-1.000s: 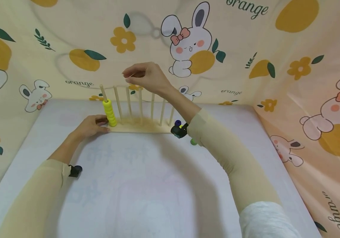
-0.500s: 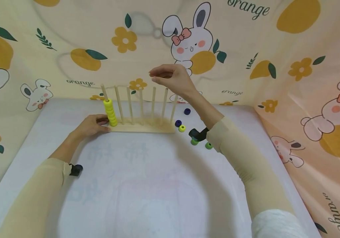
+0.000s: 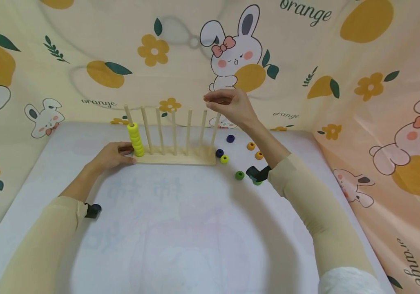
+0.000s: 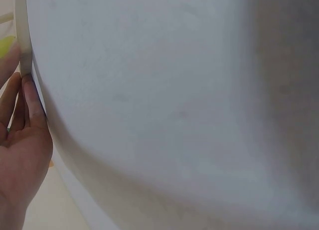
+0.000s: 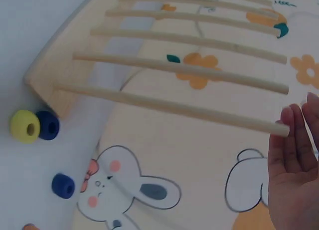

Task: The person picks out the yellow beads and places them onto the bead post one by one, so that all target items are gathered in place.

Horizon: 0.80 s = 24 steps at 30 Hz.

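A wooden peg rack (image 3: pixel 177 160) with several upright pegs stands at the back of the table. Yellow beads (image 3: pixel 135 141) are stacked on its leftmost peg; the other pegs are bare. My left hand (image 3: pixel 110 156) grips the left end of the rack's base, and in the left wrist view its thumb lies near a bit of yellow bead (image 4: pixel 7 46). Nothing is held in my right hand (image 3: pixel 234 107), which is raised beside the top of the rightmost peg (image 5: pixel 199 115). In the right wrist view its loosely bent fingers (image 5: pixel 294 145) are right by that peg's tip.
Loose beads lie right of the rack: dark blue beads (image 3: pixel 230 139), a yellow bead (image 3: pixel 224 159), green beads (image 3: pixel 240 175) and orange beads (image 3: pixel 251 145). The right forearm passes over part of this group. A patterned cloth (image 3: pixel 180 49) hangs behind the table.
My right hand has moved right across the pegs' tops, from the left part of the rack to its right end, dipping slightly. More loose beads now show. The left hand stays in place.
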### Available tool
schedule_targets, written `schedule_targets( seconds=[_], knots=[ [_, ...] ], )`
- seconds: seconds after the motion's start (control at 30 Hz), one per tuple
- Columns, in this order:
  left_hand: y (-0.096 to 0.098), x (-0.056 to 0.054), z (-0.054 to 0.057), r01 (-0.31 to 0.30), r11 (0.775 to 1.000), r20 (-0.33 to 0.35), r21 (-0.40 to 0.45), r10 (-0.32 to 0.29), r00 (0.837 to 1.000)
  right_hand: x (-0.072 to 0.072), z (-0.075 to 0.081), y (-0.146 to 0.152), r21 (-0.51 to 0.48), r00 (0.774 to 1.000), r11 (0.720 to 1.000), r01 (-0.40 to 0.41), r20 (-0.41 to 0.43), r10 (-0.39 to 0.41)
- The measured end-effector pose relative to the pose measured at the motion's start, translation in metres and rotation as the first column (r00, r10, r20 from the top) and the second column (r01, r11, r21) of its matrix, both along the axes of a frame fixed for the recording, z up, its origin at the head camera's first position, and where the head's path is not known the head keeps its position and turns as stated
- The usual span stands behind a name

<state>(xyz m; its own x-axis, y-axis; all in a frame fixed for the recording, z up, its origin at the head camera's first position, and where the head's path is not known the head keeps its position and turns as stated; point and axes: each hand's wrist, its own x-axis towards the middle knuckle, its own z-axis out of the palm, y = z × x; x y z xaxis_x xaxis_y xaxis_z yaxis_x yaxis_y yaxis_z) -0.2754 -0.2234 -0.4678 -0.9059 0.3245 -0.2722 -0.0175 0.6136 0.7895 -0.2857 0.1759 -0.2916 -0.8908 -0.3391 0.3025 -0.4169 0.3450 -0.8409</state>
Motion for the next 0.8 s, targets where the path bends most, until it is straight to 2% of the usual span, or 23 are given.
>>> schedule_targets(
  seconds=[0.2,0.53,0.8],
  knots=[
    [0.001,0.003,0.002,0.011,1.0,-0.003,0.006,-0.011,1.0,0.006,-0.01,0.016,0.014,0.999,0.999,0.039,0.019,-0.039],
    [0.001,0.0,0.002,0.003,1.0,-0.008,-0.015,-0.003,1.0,0.018,-0.029,0.041,0.011,0.992,0.994,0.11,0.062,-0.111],
    [0.002,0.001,0.003,0.004,1.0,0.001,0.026,-0.004,1.0,0.028,-0.058,0.059,0.025,0.983,0.991,0.13,0.125,-0.133]
  ],
)
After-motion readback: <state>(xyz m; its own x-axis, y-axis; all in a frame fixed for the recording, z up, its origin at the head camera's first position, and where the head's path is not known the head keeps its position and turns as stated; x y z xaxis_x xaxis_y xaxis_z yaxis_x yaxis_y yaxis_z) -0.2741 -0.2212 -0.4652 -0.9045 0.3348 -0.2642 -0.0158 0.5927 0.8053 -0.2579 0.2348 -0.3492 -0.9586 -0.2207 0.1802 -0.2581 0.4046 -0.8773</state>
